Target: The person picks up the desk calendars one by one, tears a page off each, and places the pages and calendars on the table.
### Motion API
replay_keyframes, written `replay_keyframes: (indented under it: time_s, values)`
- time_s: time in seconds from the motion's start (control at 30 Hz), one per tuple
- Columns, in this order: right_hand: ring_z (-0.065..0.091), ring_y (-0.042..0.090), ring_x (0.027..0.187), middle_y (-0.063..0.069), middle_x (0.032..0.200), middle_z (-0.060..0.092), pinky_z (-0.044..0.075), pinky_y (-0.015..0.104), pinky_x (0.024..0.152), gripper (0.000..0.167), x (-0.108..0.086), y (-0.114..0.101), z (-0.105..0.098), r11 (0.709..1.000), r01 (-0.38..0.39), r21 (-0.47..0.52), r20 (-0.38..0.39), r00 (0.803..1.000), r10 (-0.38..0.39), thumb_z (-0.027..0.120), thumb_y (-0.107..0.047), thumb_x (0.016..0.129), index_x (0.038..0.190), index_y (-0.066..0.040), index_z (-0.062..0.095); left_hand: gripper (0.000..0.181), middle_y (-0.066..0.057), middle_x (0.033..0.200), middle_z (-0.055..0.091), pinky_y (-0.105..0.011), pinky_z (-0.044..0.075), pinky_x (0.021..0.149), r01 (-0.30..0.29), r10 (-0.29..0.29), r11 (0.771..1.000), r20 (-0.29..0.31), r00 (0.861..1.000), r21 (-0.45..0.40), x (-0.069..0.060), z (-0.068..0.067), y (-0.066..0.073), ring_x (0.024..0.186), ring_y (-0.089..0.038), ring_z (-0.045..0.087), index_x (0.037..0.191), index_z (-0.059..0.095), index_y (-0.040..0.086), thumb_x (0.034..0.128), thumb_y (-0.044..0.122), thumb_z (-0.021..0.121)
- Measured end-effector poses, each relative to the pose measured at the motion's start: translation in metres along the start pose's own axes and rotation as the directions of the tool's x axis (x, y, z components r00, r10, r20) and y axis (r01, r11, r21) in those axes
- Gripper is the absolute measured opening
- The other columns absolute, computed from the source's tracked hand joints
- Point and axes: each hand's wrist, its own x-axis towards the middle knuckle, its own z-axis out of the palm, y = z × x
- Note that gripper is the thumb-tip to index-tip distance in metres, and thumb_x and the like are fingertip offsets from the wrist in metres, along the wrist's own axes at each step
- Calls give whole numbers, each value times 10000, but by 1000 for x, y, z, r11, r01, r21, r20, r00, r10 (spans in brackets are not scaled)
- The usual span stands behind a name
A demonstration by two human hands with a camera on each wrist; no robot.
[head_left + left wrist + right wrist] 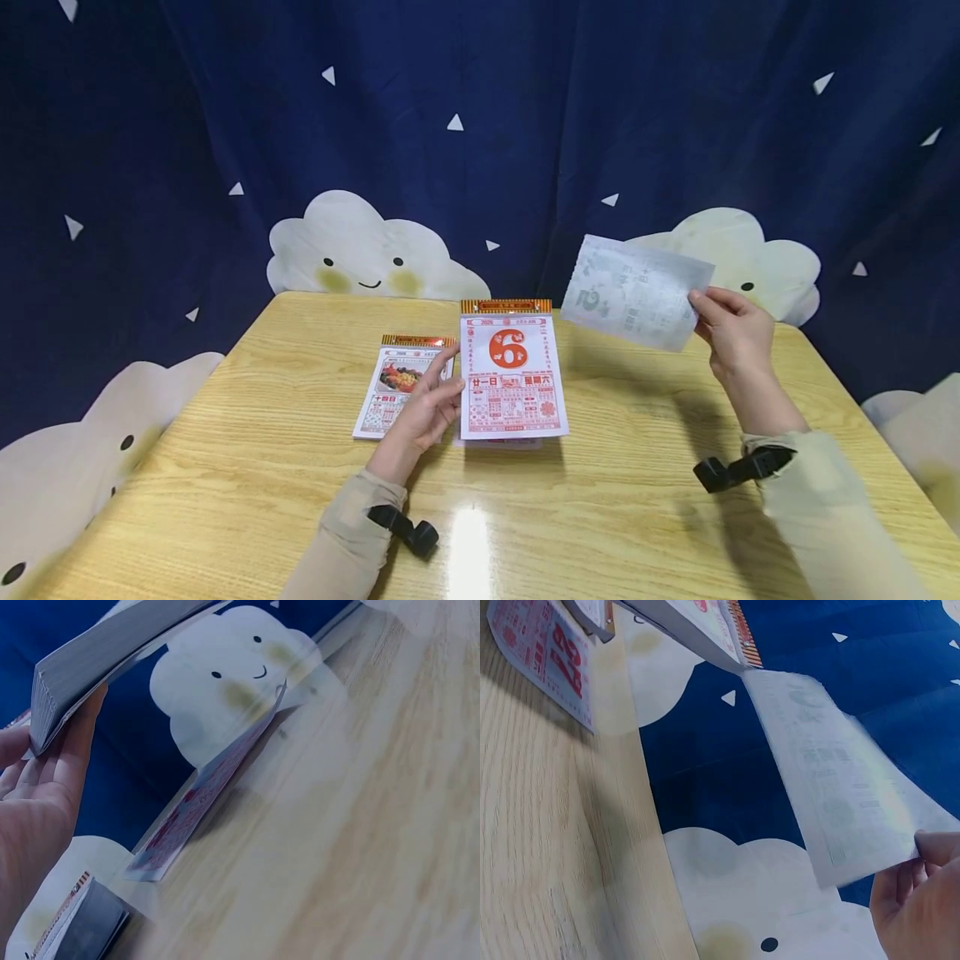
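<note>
My left hand [433, 408] grips the left edge of a thick tear-off calendar [513, 375], thumb in front and fingers behind, holding it above the table. Its top page reads a large red 6 under a gold and red header strip. In the left wrist view the calendar's page block [112, 664] is seen edge-on. My right hand [738, 329] pinches one end of a loose calendar page [637, 292], raised to the right of the calendar. Faint reversed print shows through it, and its far edge looks ragged.
A second, smaller calendar [382, 392] with a food picture lies on the table [247, 467] behind my left hand. Beneath the held calendar rests a loose page [547, 660] with red print, bent up from the tabletop. Behind the table hangs a blue curtain [390, 150].
</note>
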Motion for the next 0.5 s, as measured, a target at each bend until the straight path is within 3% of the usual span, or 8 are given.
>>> replay_keyframes:
  time_s: [0.13, 0.27, 0.37, 0.5]
  values:
    - [609, 68, 598, -14, 759, 596, 516, 159, 518, 109, 1, -1, -8, 999, 5, 48, -23, 1000, -4, 740, -50, 719, 781, -90, 660, 606, -26, 880, 658, -230, 539, 632, -12, 12, 1000, -25, 1000, -12, -1, -2, 0, 656, -113, 626, 1438, 138, 112, 897, -96, 316]
    - [607, 70, 602, -6, 788, 581, 514, 159, 513, 110, 2, -2, -15, 998, 10, 55, -26, 1000, -9, 744, -49, 714, 776, -85, 661, 611, -33, 896, 659, -235, 540, 645, -4, 4, 1000, -41, 999, -8, 0, -1, 0, 668, -116, 628, 1440, 149, 112, 894, -95, 327]
    - [606, 66, 617, -6, 815, 568, 516, 157, 523, 116, 0, -3, -18, 1000, 11, 20, -37, 999, -11, 754, -74, 709, 779, -94, 663, 620, -39, 926, 662, -266, 547, 690, 19, -18, 1000, -63, 998, 6, 1, 1, -2, 706, -131, 638, 1441, 150, 113, 890, -85, 353]
    - [585, 36, 670, -37, 839, 557, 512, 138, 549, 125, 0, -4, -23, 993, 6, -114, -55, 998, -13, 757, -149, 713, 801, -143, 668, 634, -13, 897, 665, -255, 546, 671, 55, -54, 998, -90, 994, 11, 4, 6, -6, 697, -116, 629, 1444, 155, 120, 883, -76, 378]
